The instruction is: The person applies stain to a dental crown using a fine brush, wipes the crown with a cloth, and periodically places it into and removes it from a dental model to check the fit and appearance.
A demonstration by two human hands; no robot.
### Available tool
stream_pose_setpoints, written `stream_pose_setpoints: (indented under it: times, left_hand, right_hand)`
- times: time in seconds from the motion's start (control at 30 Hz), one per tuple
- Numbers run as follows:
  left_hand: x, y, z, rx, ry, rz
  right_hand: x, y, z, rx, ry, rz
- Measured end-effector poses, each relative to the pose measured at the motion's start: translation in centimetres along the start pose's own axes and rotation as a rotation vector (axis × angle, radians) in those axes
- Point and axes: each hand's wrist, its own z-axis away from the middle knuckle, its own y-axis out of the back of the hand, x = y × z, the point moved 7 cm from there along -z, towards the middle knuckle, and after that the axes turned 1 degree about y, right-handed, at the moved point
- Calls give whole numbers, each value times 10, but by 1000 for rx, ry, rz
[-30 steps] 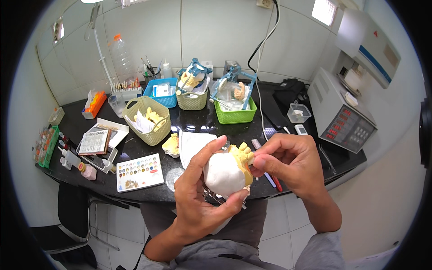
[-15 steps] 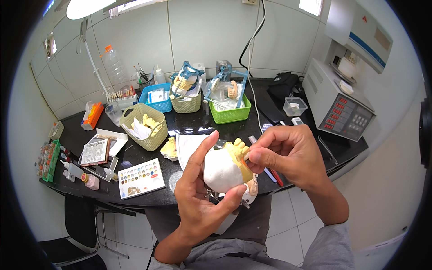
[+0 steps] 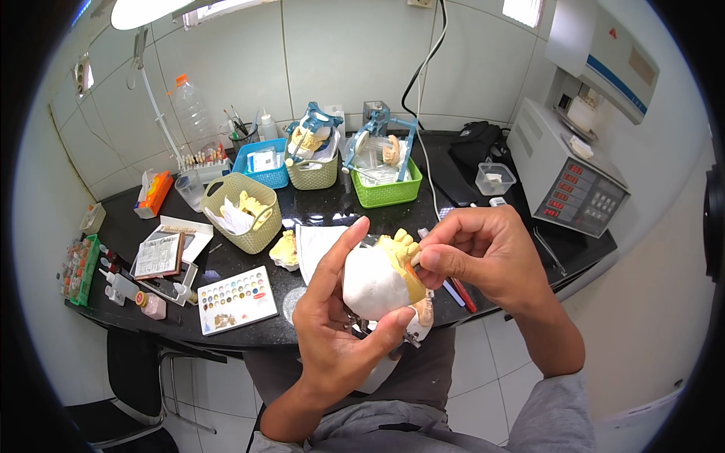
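A dental model (image 3: 375, 283) with a white plaster base and yellow teeth is gripped in my left hand (image 3: 328, 328), thumb below and fingers along its far left side. Below it, partly hidden, show metal articulator parts and a pinkish set of teeth (image 3: 424, 311). My right hand (image 3: 483, 257) is closed in a pinch at the right side of the yellow teeth, beside an orange-red patch on the model. Whatever lies between its thumb and fingertips is too small and covered to name.
On the black worktop (image 3: 249, 328) are a paint palette (image 3: 238, 298), a yellow model (image 3: 285, 251), a beige basket (image 3: 249, 234), a green basket (image 3: 389, 192) and a blue basket (image 3: 276, 177). A furnace-like machine (image 3: 566, 174) stands right. Pens (image 3: 462, 294) lie behind my right hand.
The model has tilted very slightly in my left hand. My right fingers remain pinched at its teeth, with only a small shift.
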Motion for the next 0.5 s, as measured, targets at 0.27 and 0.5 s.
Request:
stream_pose_setpoints:
  times: [0.27, 0.5]
  left_hand:
    - [-3, 6, -1, 11, -9, -30]
    - [-5, 10, -1, 13, -4, -60]
  right_hand:
    - [3, -2, -4, 8, -32, 13]
    - [9, -2, -8, 9, -22, 58]
